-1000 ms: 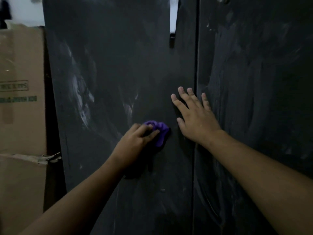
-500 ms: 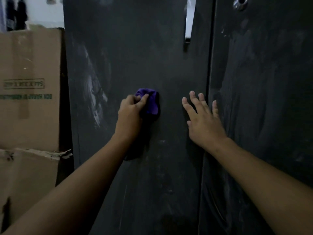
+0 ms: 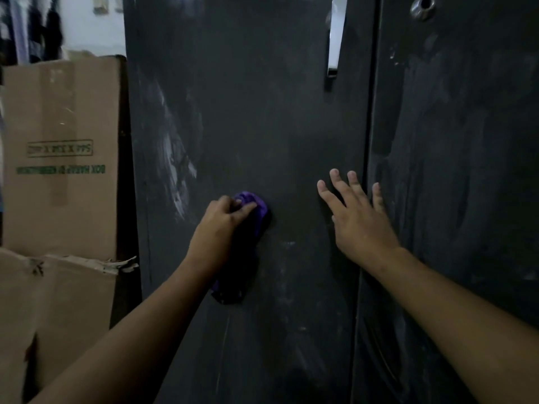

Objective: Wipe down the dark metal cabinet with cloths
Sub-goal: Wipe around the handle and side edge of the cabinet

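Note:
The dark metal cabinet (image 3: 262,112) fills most of the view, with two doors split by a vertical seam. My left hand (image 3: 217,225) grips a purple cloth (image 3: 253,204) and presses it against the left door at mid height. A dark tail of the cloth hangs below my wrist. My right hand (image 3: 355,217) lies flat on the left door beside the seam, fingers straight and spread. Pale dust smears (image 3: 175,170) mark the door to the left of the cloth.
A chrome handle (image 3: 335,39) is fixed near the top of the left door, and a round lock (image 3: 423,7) sits on the right door. Stacked cardboard boxes (image 3: 61,158) stand against the cabinet's left side. Clothes hang at the far top left.
My left hand with the cloth went up and to the left across the door, then came slightly down and right. My right hand stayed flat near the seam. The view shifted left.

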The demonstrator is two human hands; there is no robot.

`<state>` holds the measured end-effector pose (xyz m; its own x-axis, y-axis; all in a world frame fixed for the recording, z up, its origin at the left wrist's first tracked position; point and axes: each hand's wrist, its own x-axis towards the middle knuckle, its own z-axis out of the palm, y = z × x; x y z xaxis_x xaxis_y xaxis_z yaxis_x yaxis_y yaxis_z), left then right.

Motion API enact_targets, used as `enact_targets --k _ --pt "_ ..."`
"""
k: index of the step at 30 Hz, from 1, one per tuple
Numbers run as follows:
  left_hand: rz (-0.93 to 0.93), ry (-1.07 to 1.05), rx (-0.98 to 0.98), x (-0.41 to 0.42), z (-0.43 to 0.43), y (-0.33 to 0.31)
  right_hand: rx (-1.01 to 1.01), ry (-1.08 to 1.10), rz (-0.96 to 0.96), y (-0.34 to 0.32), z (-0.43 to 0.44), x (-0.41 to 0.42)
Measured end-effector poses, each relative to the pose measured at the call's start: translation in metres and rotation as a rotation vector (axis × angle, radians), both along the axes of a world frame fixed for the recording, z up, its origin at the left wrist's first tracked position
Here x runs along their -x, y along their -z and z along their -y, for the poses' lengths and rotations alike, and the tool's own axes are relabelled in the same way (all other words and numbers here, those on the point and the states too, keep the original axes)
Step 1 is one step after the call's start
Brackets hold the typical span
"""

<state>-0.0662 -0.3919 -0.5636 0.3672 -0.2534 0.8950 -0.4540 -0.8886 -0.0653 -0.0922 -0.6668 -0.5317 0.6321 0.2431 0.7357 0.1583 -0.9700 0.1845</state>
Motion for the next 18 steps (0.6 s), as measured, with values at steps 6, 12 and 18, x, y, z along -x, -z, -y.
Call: enact_targets --k 6,12,18 --pt "0.052 0.025 0.215 0.0 0.024 0.008 -0.03 -0.011 -0.022 0.001 -0.003 0.0" --pt "0.095 0.081 -0.451 -0.006 0.021 0.064 -0.026 -0.002 -0.036 0.0 -0.004 0.004" --pt "0.141 0.083 -0.503 -0.006 0.021 0.057 0.025 0.021 -0.014 0.001 -0.004 0.005"
